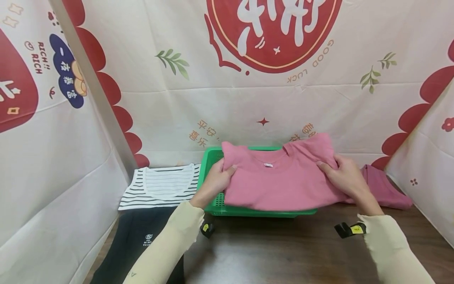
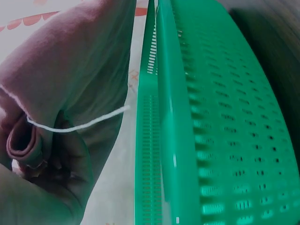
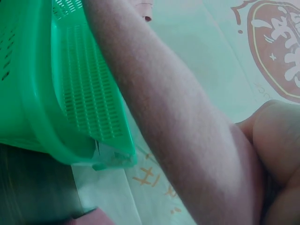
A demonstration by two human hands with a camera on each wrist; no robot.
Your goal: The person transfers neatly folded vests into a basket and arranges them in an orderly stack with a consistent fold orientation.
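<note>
A folded pink T-shirt [image 1: 273,185], its neckline and small label uppermost, is held up over a green plastic basket [image 1: 213,157]. My left hand [image 1: 214,183] pinches its left side, thumb on the front. On the right side, my right hand [image 1: 345,177] grips it, thumb likewise in front. In the left wrist view, the pink cloth [image 2: 75,51] hangs beside the basket wall [image 2: 234,112], and a white thread [image 2: 79,126] dangles from it. The right wrist view shows part of my right hand [image 3: 281,145] at the edge, with the slotted basket [image 3: 89,84] below the cloth.
Left of the basket lies a white top with black stripes [image 1: 170,185], and nearer me a dark garment [image 1: 142,236] with a small white print. A darker pink folded garment [image 1: 384,189] lies at right on the brown wooden table [image 1: 262,248]. Printed cloth walls [image 1: 170,110] enclose the table.
</note>
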